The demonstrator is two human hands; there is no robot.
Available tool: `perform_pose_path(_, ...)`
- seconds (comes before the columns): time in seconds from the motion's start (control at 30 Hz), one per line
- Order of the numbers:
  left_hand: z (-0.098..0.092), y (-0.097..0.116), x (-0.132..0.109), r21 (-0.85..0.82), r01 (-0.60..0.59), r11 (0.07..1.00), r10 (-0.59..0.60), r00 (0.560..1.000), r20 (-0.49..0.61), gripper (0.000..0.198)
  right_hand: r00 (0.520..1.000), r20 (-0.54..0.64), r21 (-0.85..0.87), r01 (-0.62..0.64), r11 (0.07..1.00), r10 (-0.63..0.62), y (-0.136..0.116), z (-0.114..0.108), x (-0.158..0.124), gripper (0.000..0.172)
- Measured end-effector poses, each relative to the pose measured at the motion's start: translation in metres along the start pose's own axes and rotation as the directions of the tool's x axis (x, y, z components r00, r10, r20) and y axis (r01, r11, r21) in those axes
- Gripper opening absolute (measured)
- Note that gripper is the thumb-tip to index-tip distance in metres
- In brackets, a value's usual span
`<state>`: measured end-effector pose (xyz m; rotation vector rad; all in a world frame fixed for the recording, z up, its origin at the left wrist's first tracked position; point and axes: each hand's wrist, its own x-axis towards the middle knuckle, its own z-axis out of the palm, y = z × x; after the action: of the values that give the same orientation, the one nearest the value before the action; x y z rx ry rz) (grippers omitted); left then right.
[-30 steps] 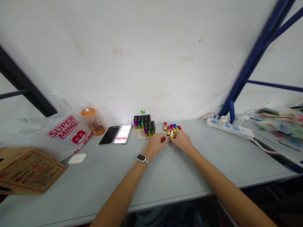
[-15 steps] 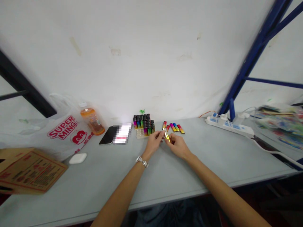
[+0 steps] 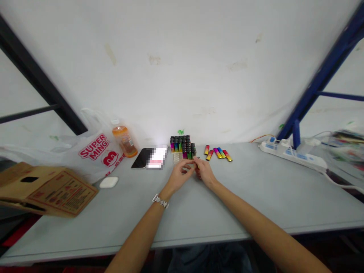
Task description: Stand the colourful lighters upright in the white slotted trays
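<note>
My right hand (image 3: pixel 205 172) is closed round a lighter (image 3: pixel 198 158), which its fingers mostly hide; a small dark end shows above them. My left hand (image 3: pixel 178 175), with a silver bracelet at the wrist, curves its thumb and forefinger to meet on the same lighter from the left. Just behind the hands, several upright black-topped lighters (image 3: pixel 182 144) in shiny rainbow colours stand in a pale tray (image 3: pixel 177 157), whose front left holes are bare. To the right lie several loose shiny lighters (image 3: pixel 218 153) in red, gold, purple and blue.
Left of the tray are a phone (image 3: pixel 142 158) with a blurred bright area beside it, an orange drink bottle (image 3: pixel 125 139), a plastic bag (image 3: pixel 96 151), a white case (image 3: pixel 109 182) and a cardboard box (image 3: pixel 62 193). A power strip (image 3: pixel 292 154) lies right, near a blue frame post (image 3: pixel 318 72).
The shiny gold lighter, visible between both hands before, is now mostly covered by my right fingers. Both hands are closer together. The view has shifted, moving the surroundings rightward.
</note>
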<state>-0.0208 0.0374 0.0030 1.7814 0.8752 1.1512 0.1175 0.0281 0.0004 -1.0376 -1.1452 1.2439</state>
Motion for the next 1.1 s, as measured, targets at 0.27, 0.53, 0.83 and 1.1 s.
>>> perform_pose_path(0.27, 0.011, -0.003, 0.003, -0.073, 0.062, 0.995, -0.065, 0.998, -0.026, 0.021, 0.955, -0.157, -0.287, 0.199, 0.937, -0.251, 0.014, -0.002, 0.002, 0.044)
perform_pose_path(0.53, 0.026, 0.002, -0.001, -0.069, 0.001, 0.998, -0.005, 0.999, -0.049, 0.032, 0.928, -0.179, -0.266, 0.273, 0.925, -0.326, 0.011, -0.002, -0.005, 0.032)
perform_pose_path(0.83, 0.027, 0.006, -0.004, -0.054, 0.022, 0.998, -0.024, 0.999, -0.040, 0.034, 0.931, -0.200, -0.232, 0.258, 0.938, -0.306, 0.012, -0.003, -0.006, 0.030)
perform_pose_path(1.1, 0.025, 0.008, -0.004, -0.062, 0.018, 0.998, -0.020, 0.999, -0.036, 0.034, 0.933, -0.190, -0.244, 0.259, 0.935, -0.307, 0.014, -0.004, -0.006, 0.032)
